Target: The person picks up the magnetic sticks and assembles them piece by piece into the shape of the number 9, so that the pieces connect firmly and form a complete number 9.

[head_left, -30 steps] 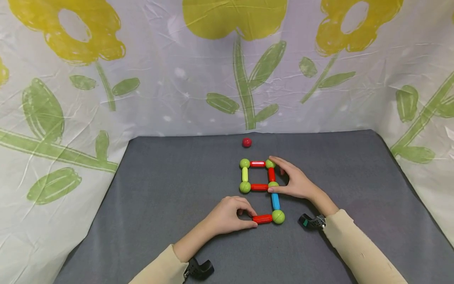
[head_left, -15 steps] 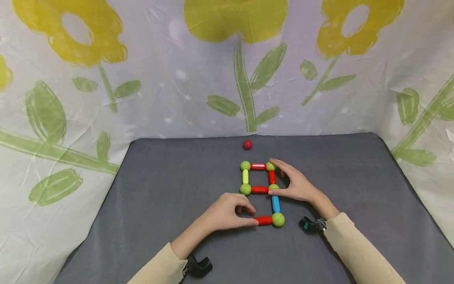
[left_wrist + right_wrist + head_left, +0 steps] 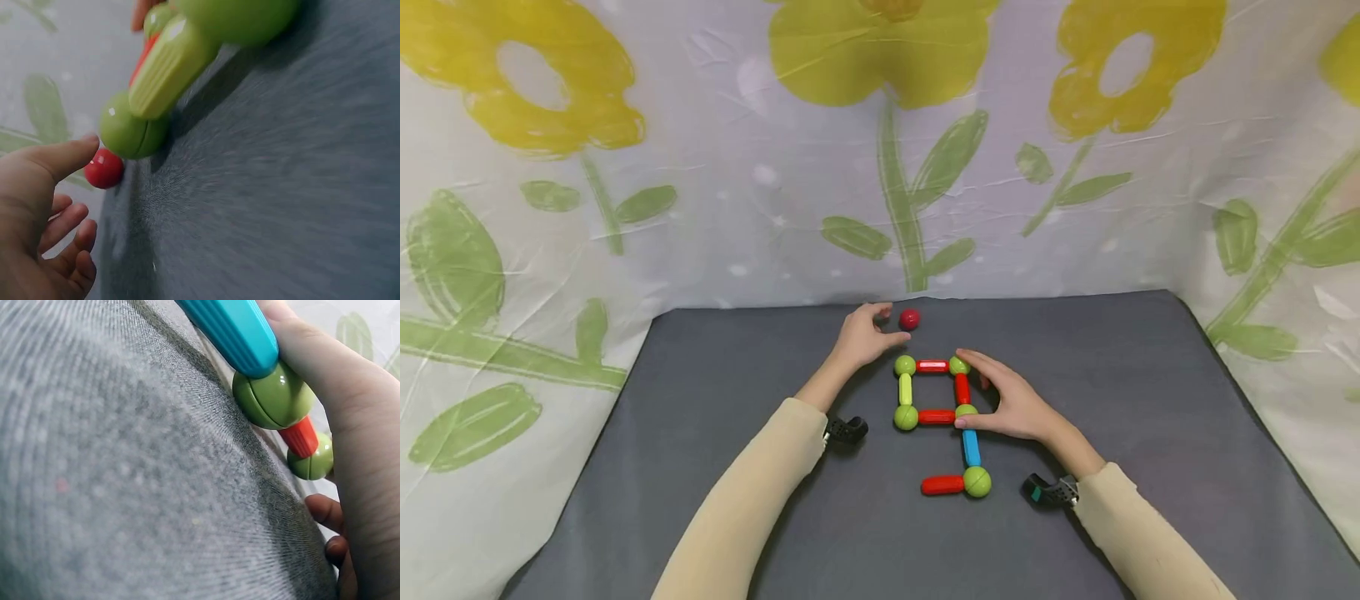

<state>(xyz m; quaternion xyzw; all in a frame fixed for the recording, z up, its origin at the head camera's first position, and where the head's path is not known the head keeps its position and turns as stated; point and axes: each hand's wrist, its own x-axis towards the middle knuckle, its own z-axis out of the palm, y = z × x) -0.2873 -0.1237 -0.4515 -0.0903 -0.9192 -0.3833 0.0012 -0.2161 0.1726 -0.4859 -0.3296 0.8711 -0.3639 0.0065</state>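
Note:
A ball-and-stick frame of green balls and coloured rods lies on the grey cloth in the head view. Its square part has a yellow-green rod [image 3: 906, 389] on the left and red rods [image 3: 932, 366] elsewhere. From one corner a blue rod [image 3: 972, 448] leads to a nearer green ball [image 3: 977, 482], which carries a loose-ended red rod [image 3: 942, 485]. My right hand [image 3: 1011, 402] holds the square's right side, thumb at the near corner ball [image 3: 274, 397], forefinger at the far one. Beyond the square, my left hand [image 3: 863, 335] reaches with parted fingers beside a red ball [image 3: 909, 319].
The grey cloth [image 3: 715, 450] ends at a hanging white fabric [image 3: 737, 242] with yellow flowers and green leaves. The red ball lies near that back edge. A black strap device [image 3: 847, 430] sits at the left wrist, another [image 3: 1049, 492] at the right.
My left hand has let go of the near red rod and moved up and away to the red ball. The right hand stays at the square's side. The head view has shifted slightly.

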